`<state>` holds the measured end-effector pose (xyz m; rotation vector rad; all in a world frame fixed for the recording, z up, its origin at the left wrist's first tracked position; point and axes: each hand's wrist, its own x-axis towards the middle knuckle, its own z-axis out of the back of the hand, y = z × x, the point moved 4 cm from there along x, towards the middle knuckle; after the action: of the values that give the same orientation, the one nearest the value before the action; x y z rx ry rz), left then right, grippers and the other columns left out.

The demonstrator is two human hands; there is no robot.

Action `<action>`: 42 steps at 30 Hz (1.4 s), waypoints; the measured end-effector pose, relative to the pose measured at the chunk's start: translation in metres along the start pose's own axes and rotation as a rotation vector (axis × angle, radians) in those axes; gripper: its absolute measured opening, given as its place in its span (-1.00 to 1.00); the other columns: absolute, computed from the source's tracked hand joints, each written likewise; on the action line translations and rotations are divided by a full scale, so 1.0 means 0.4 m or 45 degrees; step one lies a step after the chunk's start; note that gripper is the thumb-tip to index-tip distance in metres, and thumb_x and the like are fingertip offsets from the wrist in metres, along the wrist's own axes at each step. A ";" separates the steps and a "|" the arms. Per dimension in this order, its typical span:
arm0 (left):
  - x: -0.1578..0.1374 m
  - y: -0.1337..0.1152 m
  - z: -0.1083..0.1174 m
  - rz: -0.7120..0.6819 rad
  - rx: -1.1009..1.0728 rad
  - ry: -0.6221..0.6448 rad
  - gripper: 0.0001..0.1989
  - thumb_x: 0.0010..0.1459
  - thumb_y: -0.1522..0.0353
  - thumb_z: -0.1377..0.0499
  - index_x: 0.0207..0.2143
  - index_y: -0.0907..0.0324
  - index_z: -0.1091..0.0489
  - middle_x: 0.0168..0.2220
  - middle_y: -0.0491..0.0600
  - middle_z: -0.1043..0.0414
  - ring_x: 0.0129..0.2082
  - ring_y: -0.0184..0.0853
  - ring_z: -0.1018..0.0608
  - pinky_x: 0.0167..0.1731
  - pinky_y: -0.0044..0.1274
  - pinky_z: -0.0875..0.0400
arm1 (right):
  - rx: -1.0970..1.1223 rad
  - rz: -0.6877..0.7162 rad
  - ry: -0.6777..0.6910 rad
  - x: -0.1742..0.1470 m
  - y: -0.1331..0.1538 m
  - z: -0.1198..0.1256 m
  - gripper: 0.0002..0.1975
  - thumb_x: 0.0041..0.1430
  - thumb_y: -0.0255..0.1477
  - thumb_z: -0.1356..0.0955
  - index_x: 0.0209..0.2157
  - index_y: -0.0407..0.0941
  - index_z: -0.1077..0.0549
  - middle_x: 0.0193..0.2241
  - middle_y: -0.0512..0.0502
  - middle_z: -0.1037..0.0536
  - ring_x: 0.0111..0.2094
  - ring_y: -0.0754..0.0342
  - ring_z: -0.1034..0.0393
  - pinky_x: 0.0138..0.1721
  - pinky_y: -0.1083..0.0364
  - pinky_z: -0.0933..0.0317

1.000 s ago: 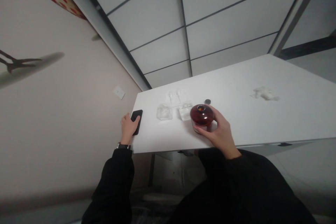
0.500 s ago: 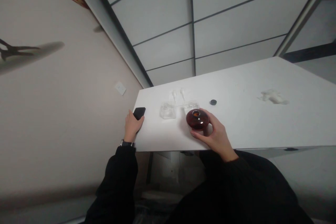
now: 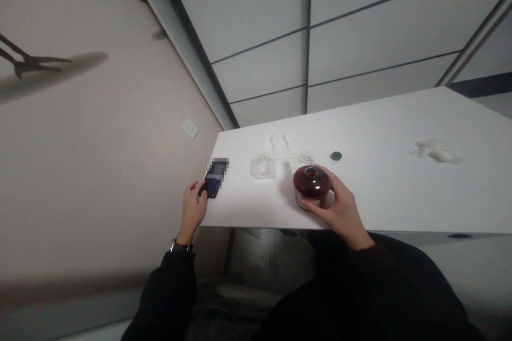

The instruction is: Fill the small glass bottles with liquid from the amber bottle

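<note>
My left hand (image 3: 194, 206) is at the left end of the table, its thumb and fingers gripping the lower left edge of a phone (image 3: 213, 186). The phone's screen is lit, and its upper part is blurred out. My right hand (image 3: 343, 208) is wrapped round a dark red, glossy, rounded bottle (image 3: 311, 185) with a ringed opening on top. The bottle looks upright near the table's front edge; whether its base touches the table is hard to tell. Just behind it is a clear glass container (image 3: 302, 159), partly hidden. A similar clear container (image 3: 263, 167) stands to its left.
On the white table (image 3: 384, 192), two pale stoppers (image 3: 286, 141) lie behind the clear containers. Farther right are a small dark cap (image 3: 336, 156) and a crumpled white tissue (image 3: 434, 150). A wall with a socket (image 3: 190, 128) borders the left side; panelled doors (image 3: 268, 64) rise behind.
The phone's screen has lit up. My left hand has shifted toward the front edge, uncovering more of the phone. My right hand keeps hold of the bottle; the view has shifted slightly.
</note>
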<state>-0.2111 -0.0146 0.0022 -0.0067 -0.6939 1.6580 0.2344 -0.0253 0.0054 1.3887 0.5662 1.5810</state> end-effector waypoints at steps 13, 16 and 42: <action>-0.035 -0.036 0.015 0.005 0.043 -0.140 -0.59 0.19 0.49 -0.01 0.05 0.23 -0.46 0.03 0.17 -0.55 0.09 -0.11 -0.59 0.23 -0.23 -0.46 | -0.048 0.031 -0.026 -0.004 -0.004 0.000 -0.20 0.06 -0.12 -0.59 0.28 -0.07 -0.42 0.19 -0.31 -0.59 0.21 -0.29 -0.51 0.25 -0.33 -0.42; -0.036 -0.049 0.021 -0.009 0.067 -0.175 -0.61 0.19 0.51 -0.01 -0.01 0.22 -0.49 0.08 0.20 -0.49 0.17 -0.10 -0.54 0.30 -0.22 -0.40 | -0.049 0.035 -0.028 -0.004 -0.002 -0.001 -0.20 0.06 -0.12 -0.59 0.29 -0.05 -0.41 0.19 -0.29 -0.58 0.21 -0.29 -0.51 0.25 -0.34 -0.42; -0.041 -0.035 0.020 -0.119 0.105 -0.212 -0.59 0.12 0.58 0.01 -0.21 0.22 -0.62 0.12 0.17 -0.37 0.02 -0.13 -0.55 0.18 -0.24 -0.49 | -0.052 0.055 -0.015 -0.002 -0.002 0.002 -0.20 0.08 -0.12 -0.58 0.29 -0.08 -0.40 0.19 -0.33 -0.58 0.20 -0.31 -0.52 0.23 -0.33 -0.42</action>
<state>-0.1979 -0.0323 0.0088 0.2219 -0.7401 1.6082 0.2352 -0.0257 0.0045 1.3875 0.4974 1.6091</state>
